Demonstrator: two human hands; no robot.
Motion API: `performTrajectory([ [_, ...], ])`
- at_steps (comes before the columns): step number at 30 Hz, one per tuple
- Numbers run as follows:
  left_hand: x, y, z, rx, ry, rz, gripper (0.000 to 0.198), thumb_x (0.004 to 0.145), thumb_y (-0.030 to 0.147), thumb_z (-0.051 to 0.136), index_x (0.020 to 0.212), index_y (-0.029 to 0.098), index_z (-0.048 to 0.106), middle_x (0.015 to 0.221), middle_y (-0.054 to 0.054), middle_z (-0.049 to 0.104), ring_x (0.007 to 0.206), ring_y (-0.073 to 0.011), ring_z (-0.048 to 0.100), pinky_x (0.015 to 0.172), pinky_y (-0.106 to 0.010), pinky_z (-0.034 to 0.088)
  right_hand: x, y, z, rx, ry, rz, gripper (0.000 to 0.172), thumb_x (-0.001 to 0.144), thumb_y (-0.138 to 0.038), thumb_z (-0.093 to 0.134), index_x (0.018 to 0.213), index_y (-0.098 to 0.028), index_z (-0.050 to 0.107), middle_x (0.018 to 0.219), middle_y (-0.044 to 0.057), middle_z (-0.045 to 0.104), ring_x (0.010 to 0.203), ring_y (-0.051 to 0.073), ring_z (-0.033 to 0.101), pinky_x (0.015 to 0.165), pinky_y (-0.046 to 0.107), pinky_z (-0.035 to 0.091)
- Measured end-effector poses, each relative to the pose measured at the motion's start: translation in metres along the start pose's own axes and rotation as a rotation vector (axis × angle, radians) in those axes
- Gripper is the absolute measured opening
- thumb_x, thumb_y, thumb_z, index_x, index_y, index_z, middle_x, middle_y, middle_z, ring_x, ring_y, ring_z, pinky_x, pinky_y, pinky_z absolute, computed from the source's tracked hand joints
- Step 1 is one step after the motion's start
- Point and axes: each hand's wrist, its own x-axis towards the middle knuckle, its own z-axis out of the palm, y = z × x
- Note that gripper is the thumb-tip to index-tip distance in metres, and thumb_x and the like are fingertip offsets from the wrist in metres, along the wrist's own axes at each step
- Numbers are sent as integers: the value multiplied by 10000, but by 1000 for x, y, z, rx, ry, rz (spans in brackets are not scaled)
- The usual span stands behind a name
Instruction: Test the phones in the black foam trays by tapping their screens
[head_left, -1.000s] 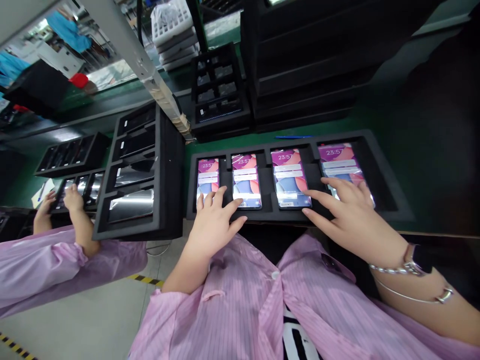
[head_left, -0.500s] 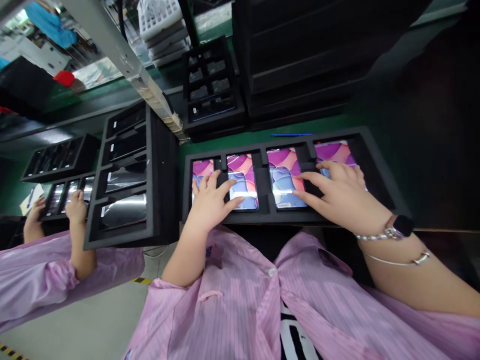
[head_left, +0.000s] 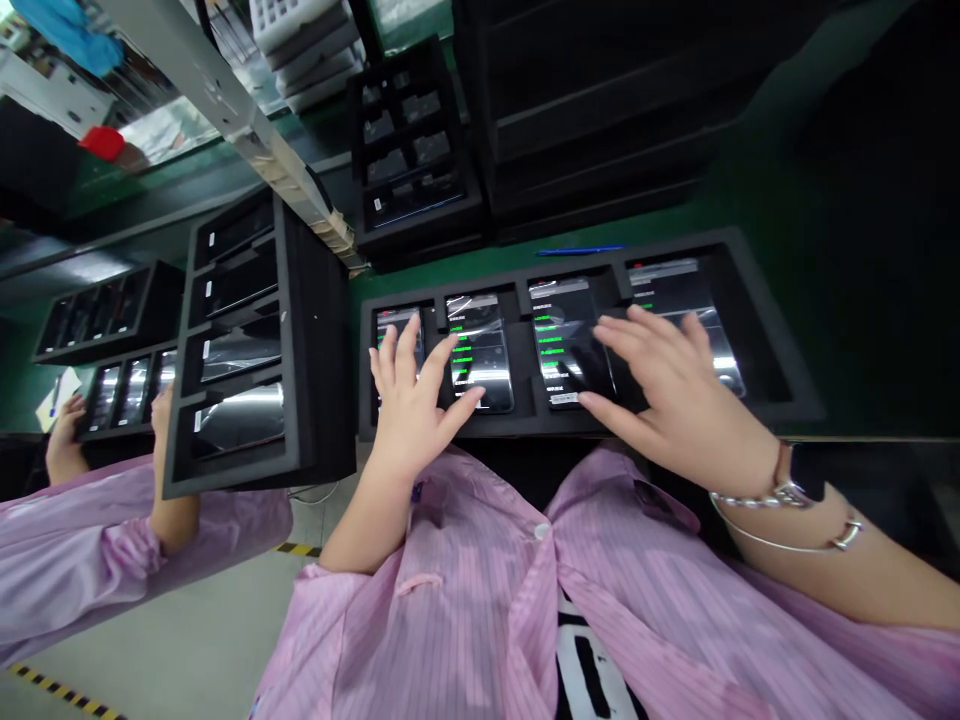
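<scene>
Several smartphones lie face up in the slots of a black foam tray (head_left: pixel 525 427) in front of me. Their dark screens show lines of white and green text. My left hand (head_left: pixel 412 405), fingers spread, is over the leftmost phone (head_left: pixel 388 322) and beside the second phone (head_left: pixel 480 350). My right hand (head_left: pixel 667 395) has its fingers apart between the third phone (head_left: pixel 562 335) and the rightmost phone (head_left: pixel 675 285), partly covering both. Whether any fingertip touches glass I cannot tell. Neither hand grips anything.
A blue pen (head_left: pixel 580 251) lies behind the tray. On the left stands a stack of black trays (head_left: pixel 319 380) with phones; another tray (head_left: pixel 416 225) sits behind it. A metal post (head_left: pixel 255 140) rises at the back. A co-worker's hands (head_left: pixel 67 425) are at far left.
The phone screens have switched from colourful pink and blue wallpaper to dark pages with green and white text. Both my hands have spread their fingers wider. The view has shifted slightly.
</scene>
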Motion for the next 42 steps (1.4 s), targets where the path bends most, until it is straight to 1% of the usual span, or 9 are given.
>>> performTrajectory([
  [3, -11, -1, 10, 11, -34, 7, 601, 959, 547, 676, 1483, 275, 568, 1709, -155, 325, 1604, -430, 221, 1281, -706, 159, -6, -3, 11, -2, -17, -65, 547, 1046, -476, 512, 1515, -197, 474, 1474, 162, 611, 1474, 409, 474, 1235, 746, 248],
  [7, -21, -1, 22, 59, 30, 22, 507, 971, 515, 658, 1395, 238, 649, 1614, -156, 482, 1544, -404, 360, 1290, -654, 196, -14, -3, 21, -47, 5, -148, 462, 1019, -384, 578, 1415, -148, 550, 1372, 156, 680, 1384, 385, 566, 1239, 690, 303],
  [11, -23, 2, 25, 92, 102, 51, 427, 982, 509, 636, 1311, 245, 703, 1525, -116, 593, 1480, -358, 462, 1294, -586, 237, -15, -4, 24, -49, 60, -197, 380, 983, -305, 626, 1323, -137, 604, 1271, 132, 733, 1303, 355, 631, 1213, 606, 394],
  [15, -22, 3, 25, 76, 102, 43, 349, 991, 490, 619, 1205, 244, 745, 1474, -93, 644, 1453, -326, 502, 1289, -536, 277, -15, -3, 24, -26, 91, -182, 314, 964, -281, 638, 1256, -167, 638, 1192, 104, 763, 1237, 315, 676, 1184, 545, 448],
  [18, -22, 3, 24, 64, 75, 35, 310, 1003, 472, 601, 1156, 255, 760, 1443, -77, 671, 1437, -309, 528, 1291, -534, 277, -15, -3, 25, -23, 91, -165, 295, 962, -284, 632, 1237, -181, 649, 1158, 95, 771, 1214, 301, 691, 1171, 532, 465],
  [21, -20, 3, 24, 64, 84, 55, 283, 1006, 452, 602, 1130, 259, 768, 1405, -66, 696, 1409, -305, 559, 1279, -537, 298, -14, -3, 25, -30, 90, -169, 277, 963, -283, 632, 1217, -176, 653, 1139, 92, 774, 1207, 305, 696, 1163, 541, 470],
  [27, -17, 2, 24, 40, 77, 58, 253, 988, 432, 635, 1130, 271, 770, 1399, -65, 697, 1405, -312, 562, 1281, -546, 301, -11, -5, 26, -34, 122, -162, 268, 950, -248, 636, 1207, -185, 677, 1137, 80, 781, 1197, 285, 704, 1159, 523, 475],
  [34, -13, -1, 26, 57, 131, 111, 232, 977, 398, 657, 1121, 252, 767, 1376, -81, 707, 1377, -328, 585, 1263, -552, 326, -9, -4, 27, -51, 146, -188, 278, 952, -231, 631, 1224, -181, 661, 1162, 65, 778, 1206, 274, 698, 1168, 517, 459],
  [42, -13, -1, 29, 82, 125, 99, 234, 980, 407, 647, 1106, 257, 775, 1374, -75, 709, 1382, -328, 581, 1260, -553, 335, -9, -4, 30, -53, 102, -154, 265, 962, -261, 613, 1211, -199, 678, 1194, 50, 775, 1236, 261, 684, 1183, 508, 444],
])
